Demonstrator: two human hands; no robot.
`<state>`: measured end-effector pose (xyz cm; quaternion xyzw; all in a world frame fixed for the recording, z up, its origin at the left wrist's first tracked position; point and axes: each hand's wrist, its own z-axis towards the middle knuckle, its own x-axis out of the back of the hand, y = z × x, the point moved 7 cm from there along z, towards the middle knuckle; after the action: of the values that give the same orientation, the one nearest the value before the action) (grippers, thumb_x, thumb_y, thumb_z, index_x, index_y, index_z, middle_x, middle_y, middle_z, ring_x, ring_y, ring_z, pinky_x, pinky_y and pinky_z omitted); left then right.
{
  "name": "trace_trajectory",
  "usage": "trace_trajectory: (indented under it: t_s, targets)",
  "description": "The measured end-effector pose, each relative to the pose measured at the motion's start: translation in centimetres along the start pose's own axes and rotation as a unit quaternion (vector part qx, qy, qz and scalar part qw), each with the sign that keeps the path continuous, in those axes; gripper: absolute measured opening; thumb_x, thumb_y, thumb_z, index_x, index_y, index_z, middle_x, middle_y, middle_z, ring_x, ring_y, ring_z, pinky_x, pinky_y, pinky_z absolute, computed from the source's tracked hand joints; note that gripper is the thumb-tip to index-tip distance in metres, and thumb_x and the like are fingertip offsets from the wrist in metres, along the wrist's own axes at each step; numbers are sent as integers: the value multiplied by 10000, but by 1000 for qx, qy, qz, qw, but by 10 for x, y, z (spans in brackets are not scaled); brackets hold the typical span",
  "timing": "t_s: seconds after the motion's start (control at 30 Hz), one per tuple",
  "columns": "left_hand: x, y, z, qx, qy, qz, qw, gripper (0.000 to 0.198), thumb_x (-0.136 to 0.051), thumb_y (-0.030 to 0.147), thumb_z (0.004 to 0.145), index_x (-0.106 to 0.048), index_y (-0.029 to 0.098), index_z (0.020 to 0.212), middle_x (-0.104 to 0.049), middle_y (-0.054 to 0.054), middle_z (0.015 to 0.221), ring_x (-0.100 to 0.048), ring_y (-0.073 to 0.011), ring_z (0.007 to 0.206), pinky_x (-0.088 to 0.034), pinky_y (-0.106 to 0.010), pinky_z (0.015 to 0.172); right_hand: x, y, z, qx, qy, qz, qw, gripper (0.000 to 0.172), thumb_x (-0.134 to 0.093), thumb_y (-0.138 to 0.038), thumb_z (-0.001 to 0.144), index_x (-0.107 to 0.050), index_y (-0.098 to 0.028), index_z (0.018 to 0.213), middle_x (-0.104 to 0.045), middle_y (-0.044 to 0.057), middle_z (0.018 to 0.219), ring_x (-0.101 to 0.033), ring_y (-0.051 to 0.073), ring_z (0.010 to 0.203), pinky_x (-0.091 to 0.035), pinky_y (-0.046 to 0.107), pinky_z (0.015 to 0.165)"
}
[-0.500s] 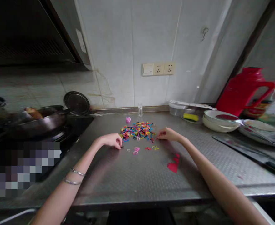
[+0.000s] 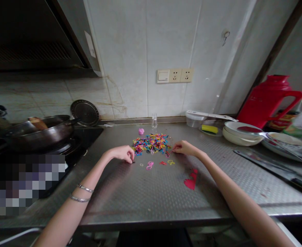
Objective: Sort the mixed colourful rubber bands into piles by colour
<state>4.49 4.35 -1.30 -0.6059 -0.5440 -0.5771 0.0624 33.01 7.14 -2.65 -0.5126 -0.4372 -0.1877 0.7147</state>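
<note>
A heap of small multicoloured rubber bands [image 2: 152,143] lies on the metal counter between my hands. At its left edge my left hand [image 2: 123,153], two silver bangles on the wrist, has its fingertips pinched at a small black rubber band [image 2: 133,162] on the counter. My right hand [image 2: 183,148] rests at the heap's right edge, thumb and fingers pressed together; what they hold is too small to tell. In front of the heap lie a whitish band [image 2: 141,165], pink bands [image 2: 150,165], red bands [image 2: 162,163] and yellow bands [image 2: 170,162], in separate groups.
Behind the heap are a pink lump [image 2: 141,131] and a small clear bottle [image 2: 154,121]. A torn red piece [image 2: 190,181] lies near my right forearm. A wok [image 2: 45,132] is on the stove at left; bowls [image 2: 241,139], a knife [image 2: 264,164] and a red thermos [image 2: 266,101] are at right.
Both hands stay almost in place. The black band at my left fingertips shows slightly differently, and the whole view has shifted a little.
</note>
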Motion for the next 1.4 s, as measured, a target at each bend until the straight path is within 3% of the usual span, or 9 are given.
trace_trajectory:
  t_s: [0.33,0.53,0.67,0.77,0.93,1.27,1.4]
  targets:
    - [18,11,0,-30,103,-27,994,239,-580,310,639,-647,125,775,-596,-8,644,-497,-106,599,-347,-199,574,7,-15,-3,23,55,-51,997,187,-510,-258,701,-652,-136,703,-581,3,584,-478,103,546,-343,200,522]
    - [22,11,4,-43,168,-37,984,197,-562,262,649,-645,115,750,-621,-27,678,-523,-117,628,-375,-206,604,6,-75,-8,144,146,-37,978,154,-488,-193,733,-630,-148,771,-603,24,724,-507,104,641,-372,204,609]
    - [18,6,10,-46,167,-38,984,168,-545,219,646,-646,107,720,-625,-34,673,-531,-121,635,-383,-203,613,-26,-116,-13,196,90,-44,976,144,-498,-181,747,-623,-163,814,-613,34,788,-524,112,700,-381,206,642]
    - [13,3,12,-33,159,-29,986,176,-531,203,643,-652,108,729,-619,-26,650,-521,-116,612,-373,-196,588,-48,-130,-17,214,41,-60,974,141,-504,-190,755,-622,-171,830,-619,37,813,-532,115,728,-381,203,647]
    - [8,8,15,-32,170,6,985,191,-518,210,656,-651,120,759,-622,-22,674,-511,-110,609,-350,-187,566,-55,-126,-18,217,14,-81,973,152,-526,-218,745,-629,-179,850,-616,32,808,-526,112,704,-374,199,621]
    - [8,14,11,14,205,120,971,172,-505,247,698,-647,153,723,-608,-16,633,-494,-103,551,-283,-192,517,-20,-73,-4,125,83,-56,987,190,-477,-180,744,-638,-190,845,-638,35,839,-556,132,740,-410,221,683]
    - [8,16,9,23,204,126,971,167,-499,243,705,-642,157,716,-608,-24,638,-499,-109,550,-281,-200,519,-16,-64,-4,110,86,-54,989,198,-470,-207,760,-644,-186,851,-641,40,847,-553,125,713,-413,218,674]
